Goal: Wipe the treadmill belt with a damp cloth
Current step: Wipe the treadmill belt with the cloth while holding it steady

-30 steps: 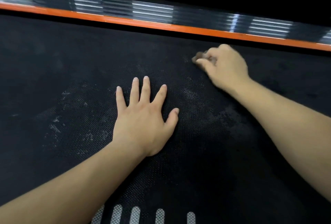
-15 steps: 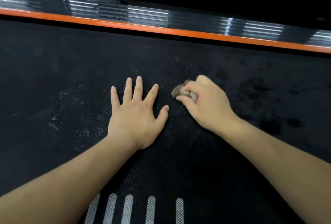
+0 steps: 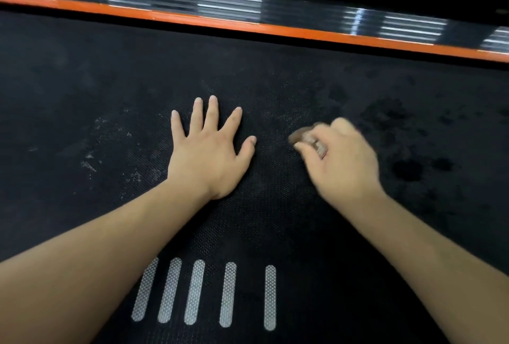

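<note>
belt (image 3: 82, 90): black, dotted, wet blotches at our right, whitish scuffs left | cloth (image 3: 300, 134): small brownish wad on belt, in our right hand (image 3: 344, 163)

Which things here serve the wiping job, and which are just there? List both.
Job: black textured treadmill belt; small brown wadded cloth, gripped by the right hand; left hand, flat on the belt.
Just there: orange edge strip; glossy black ribbed side rail; five white printed stripes.
</note>
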